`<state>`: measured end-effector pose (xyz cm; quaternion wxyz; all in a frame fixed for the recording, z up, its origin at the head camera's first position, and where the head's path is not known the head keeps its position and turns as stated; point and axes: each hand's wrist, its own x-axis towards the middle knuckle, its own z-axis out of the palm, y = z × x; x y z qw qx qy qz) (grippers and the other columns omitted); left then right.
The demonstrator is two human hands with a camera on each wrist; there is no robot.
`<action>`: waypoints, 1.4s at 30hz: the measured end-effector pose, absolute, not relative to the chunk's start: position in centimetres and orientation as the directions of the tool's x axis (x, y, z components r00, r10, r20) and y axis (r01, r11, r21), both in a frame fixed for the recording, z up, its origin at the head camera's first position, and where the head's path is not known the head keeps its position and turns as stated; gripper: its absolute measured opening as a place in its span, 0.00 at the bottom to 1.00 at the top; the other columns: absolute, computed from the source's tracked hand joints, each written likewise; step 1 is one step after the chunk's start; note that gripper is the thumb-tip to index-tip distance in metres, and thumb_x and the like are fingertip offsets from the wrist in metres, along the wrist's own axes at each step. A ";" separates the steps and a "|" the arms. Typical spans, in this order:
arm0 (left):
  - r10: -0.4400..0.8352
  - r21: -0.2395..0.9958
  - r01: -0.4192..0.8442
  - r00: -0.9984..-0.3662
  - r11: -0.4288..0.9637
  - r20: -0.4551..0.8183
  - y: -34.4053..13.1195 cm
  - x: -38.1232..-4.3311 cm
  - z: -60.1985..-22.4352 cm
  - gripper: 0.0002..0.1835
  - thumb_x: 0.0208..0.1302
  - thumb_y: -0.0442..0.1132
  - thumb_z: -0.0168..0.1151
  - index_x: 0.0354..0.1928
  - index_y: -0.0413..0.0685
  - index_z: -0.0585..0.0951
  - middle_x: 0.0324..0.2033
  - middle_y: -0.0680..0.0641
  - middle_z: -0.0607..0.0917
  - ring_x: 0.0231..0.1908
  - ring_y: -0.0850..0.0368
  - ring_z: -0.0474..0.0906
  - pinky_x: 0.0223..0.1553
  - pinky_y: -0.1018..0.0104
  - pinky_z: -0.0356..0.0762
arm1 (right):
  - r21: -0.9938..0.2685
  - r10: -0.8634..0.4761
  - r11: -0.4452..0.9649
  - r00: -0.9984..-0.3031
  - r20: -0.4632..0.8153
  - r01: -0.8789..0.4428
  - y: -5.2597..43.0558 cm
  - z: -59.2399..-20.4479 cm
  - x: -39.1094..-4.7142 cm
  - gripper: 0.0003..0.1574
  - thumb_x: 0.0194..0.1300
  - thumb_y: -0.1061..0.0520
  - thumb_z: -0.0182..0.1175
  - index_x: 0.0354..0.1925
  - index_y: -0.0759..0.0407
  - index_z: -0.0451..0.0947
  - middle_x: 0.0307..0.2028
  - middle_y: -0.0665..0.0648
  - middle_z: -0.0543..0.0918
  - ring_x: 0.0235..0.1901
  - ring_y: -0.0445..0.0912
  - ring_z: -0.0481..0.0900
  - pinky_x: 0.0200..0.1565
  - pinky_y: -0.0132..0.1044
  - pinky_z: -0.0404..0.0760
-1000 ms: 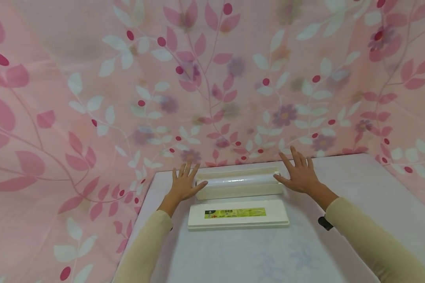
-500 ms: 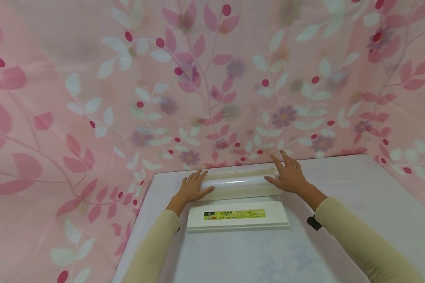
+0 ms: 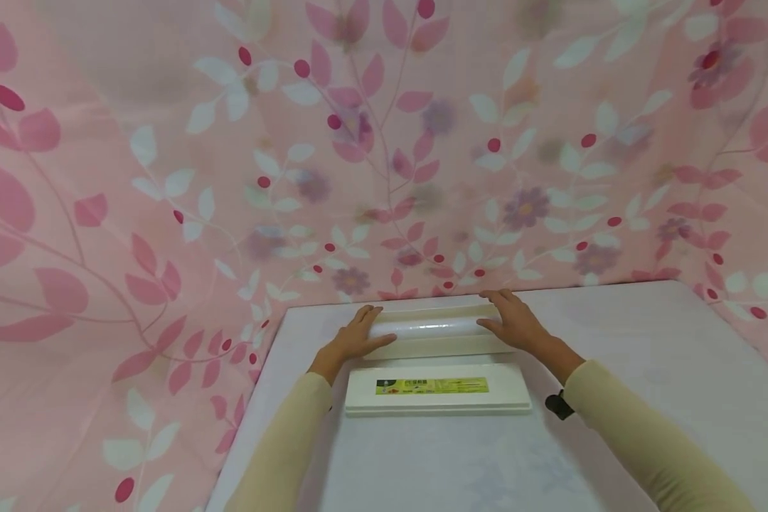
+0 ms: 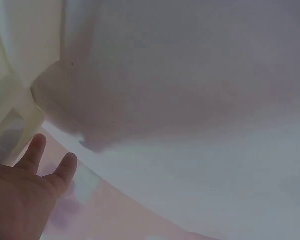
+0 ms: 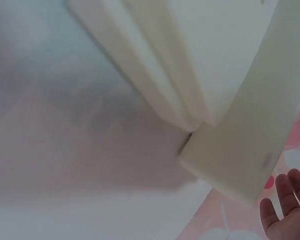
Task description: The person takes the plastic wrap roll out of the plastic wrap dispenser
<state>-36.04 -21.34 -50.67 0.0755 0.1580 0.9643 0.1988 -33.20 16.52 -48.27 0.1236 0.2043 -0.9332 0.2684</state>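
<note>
evidently because the box [image 3: 441, 347] is long, the left hand [image 3: 356, 338] and right hand [image 3: 517, 326] flank its ends, fingers [image 5: 287, 197] loosely apart, with the roll [image 3: 435, 327] inside it, on the counter [image 3: 646, 348] behind the lid [image 3: 438, 400].

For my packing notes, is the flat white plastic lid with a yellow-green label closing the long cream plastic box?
No, the lid lies on the white table, in front of the open box.
</note>
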 end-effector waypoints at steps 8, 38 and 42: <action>0.315 0.466 0.242 -0.945 0.851 -0.085 -21.2 -36.0 -50.5 0.50 0.57 0.76 0.54 0.77 0.65 0.54 0.77 0.50 0.51 0.71 0.42 0.61 0.67 0.34 0.60 | -0.540 -0.283 0.762 -0.934 0.220 -0.358 15.5 -48.2 -33.5 0.36 0.59 0.49 0.71 0.61 0.63 0.72 0.54 0.67 0.80 0.54 0.61 0.78 0.56 0.59 0.76; 0.336 0.500 0.257 -0.939 0.827 -0.072 -21.1 -35.8 -50.3 0.48 0.60 0.69 0.60 0.76 0.58 0.56 0.75 0.46 0.54 0.69 0.44 0.62 0.70 0.44 0.62 | -0.607 -0.264 0.762 -0.964 0.026 -0.225 14.3 -49.1 -34.7 0.38 0.56 0.42 0.72 0.60 0.61 0.77 0.58 0.64 0.81 0.60 0.60 0.74 0.63 0.59 0.70; 0.339 0.514 0.262 -0.939 0.817 -0.059 -21.3 -36.0 -50.5 0.49 0.59 0.69 0.60 0.76 0.56 0.57 0.74 0.45 0.55 0.69 0.44 0.62 0.69 0.43 0.62 | -0.591 -0.254 0.783 -0.967 -0.016 -0.196 14.0 -48.9 -34.7 0.40 0.56 0.40 0.71 0.61 0.59 0.77 0.59 0.64 0.80 0.59 0.60 0.74 0.62 0.61 0.70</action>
